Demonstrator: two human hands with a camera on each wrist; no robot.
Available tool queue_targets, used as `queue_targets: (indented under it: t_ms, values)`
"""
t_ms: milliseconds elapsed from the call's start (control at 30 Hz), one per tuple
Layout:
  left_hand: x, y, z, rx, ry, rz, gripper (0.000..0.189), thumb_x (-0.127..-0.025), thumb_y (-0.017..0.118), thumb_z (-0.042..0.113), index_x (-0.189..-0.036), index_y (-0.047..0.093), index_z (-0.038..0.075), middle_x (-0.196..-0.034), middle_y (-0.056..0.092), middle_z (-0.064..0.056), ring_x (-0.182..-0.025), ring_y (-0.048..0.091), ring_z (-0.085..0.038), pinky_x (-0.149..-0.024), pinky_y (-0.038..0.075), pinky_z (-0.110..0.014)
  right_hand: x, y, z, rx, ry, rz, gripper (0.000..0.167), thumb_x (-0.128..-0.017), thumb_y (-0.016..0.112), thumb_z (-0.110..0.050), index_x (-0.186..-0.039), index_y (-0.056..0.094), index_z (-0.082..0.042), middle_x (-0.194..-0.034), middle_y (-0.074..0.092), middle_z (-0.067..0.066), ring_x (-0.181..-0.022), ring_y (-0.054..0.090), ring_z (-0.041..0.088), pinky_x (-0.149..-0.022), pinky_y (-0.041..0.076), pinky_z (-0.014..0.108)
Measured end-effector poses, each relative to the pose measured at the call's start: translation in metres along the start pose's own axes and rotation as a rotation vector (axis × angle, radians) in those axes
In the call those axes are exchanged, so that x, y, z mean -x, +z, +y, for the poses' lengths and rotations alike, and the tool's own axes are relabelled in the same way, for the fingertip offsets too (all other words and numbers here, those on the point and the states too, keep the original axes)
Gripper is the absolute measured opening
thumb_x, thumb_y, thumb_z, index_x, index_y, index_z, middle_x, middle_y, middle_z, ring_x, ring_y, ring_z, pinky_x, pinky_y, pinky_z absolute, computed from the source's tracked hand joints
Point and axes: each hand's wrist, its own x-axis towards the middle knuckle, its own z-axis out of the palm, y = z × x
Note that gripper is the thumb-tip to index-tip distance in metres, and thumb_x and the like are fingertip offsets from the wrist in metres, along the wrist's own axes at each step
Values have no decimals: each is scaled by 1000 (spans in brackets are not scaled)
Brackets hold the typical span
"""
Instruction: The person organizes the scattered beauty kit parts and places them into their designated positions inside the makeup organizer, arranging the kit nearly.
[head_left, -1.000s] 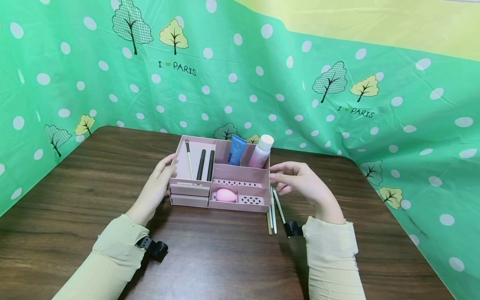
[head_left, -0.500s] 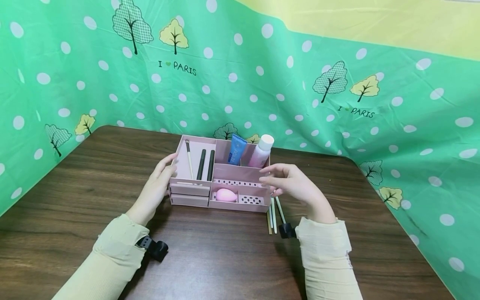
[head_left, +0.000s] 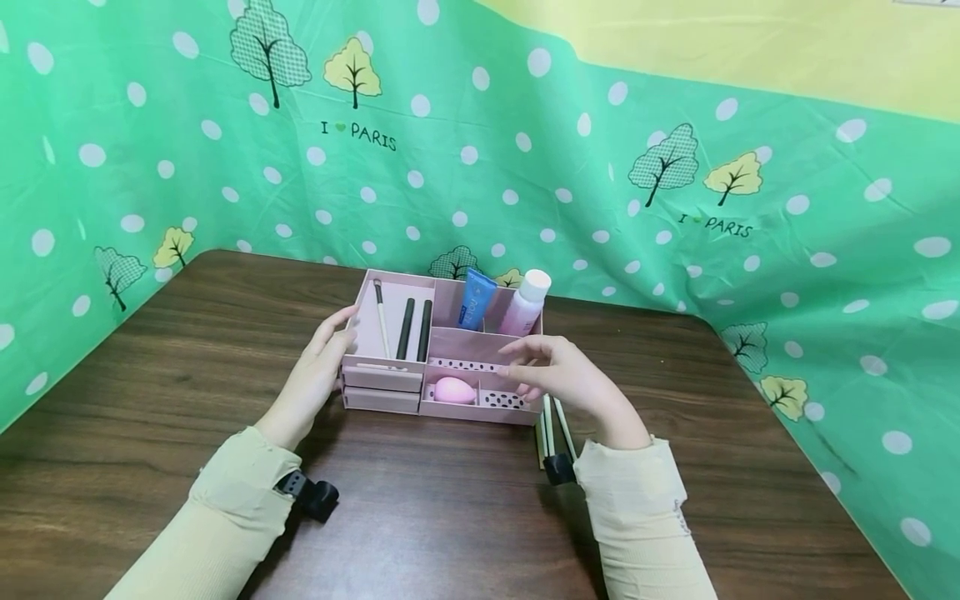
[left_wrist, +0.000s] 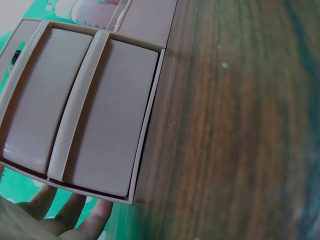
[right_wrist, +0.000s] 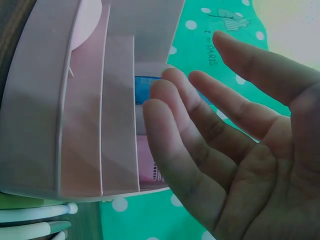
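A pink desktop makeup organizer (head_left: 480,412) stands on the table. My left hand (head_left: 309,379) rests against its left side; in the left wrist view its fingers (left_wrist: 70,212) lie along that side, beside two closed drawers (left_wrist: 110,115). Over the front right compartments hovers my right hand (head_left: 566,379), holding nothing, its fingers spread and slightly bent in the right wrist view. A pink makeup sponge (head_left: 454,390) sits in a front compartment. Behind it stand a blue tube (head_left: 477,300) and a white-capped pink bottle (head_left: 525,307). The left tray has a makeup brush (head_left: 382,321) and two black sticks (head_left: 405,329).
Several slim pale sticks (head_left: 549,429) lie on the wooden table (head_left: 435,517) at the organizer's right side, partly hidden by the right wrist's black camera (head_left: 559,469). A green dotted curtain (head_left: 420,175) hangs behind the table.
My right hand has moved left from the organizer's right edge to over its front right compartments. The left hand has stayed at the left side.
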Motion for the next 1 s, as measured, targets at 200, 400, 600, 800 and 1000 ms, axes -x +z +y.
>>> queue_targets:
  t_ms: [200,400,600,800,1000]
  values:
    - [0,1,0,-3,-4,1,53,-105,33,39,-157,25,31,-154,32,-13,-106,50,-18,-82,47,-30,1,-1,0,-22,-15,28,41,-91,71,-16,-125,62,5,-97,69,20,-72,67,24,-65,58,32]
    - [2,0,1,-10,-1,-1,53,-105,32,41,-157,24,32,-156,31,-13,-112,48,-22,-84,46,-32,2,-1,-3,-28,-21,52,40,-91,71,-17,-125,63,3,-97,71,16,-75,69,28,-71,59,43]
    - [2,0,0,-15,1,-5,53,-105,32,42,-157,24,32,-154,32,-13,-120,43,-25,-86,44,-33,3,-3,-2,-24,-24,67,41,-92,70,-17,-125,62,5,-100,71,18,-77,70,31,-73,58,45]
    - [1,1,0,-2,3,-8,53,-105,33,40,-157,25,32,-155,31,-13,-113,48,-24,-84,46,-32,2,-3,0,-32,-22,67,42,-92,70,-17,-126,61,6,-105,68,26,-73,69,21,-70,59,38]
    - [1,-1,0,-7,5,-9,54,-105,33,41,-157,24,32,-158,28,-12,-120,44,-26,-85,44,-33,1,-5,-1,-24,-16,72,40,-92,71,-19,-125,63,2,-104,70,23,-72,68,19,-71,59,39]
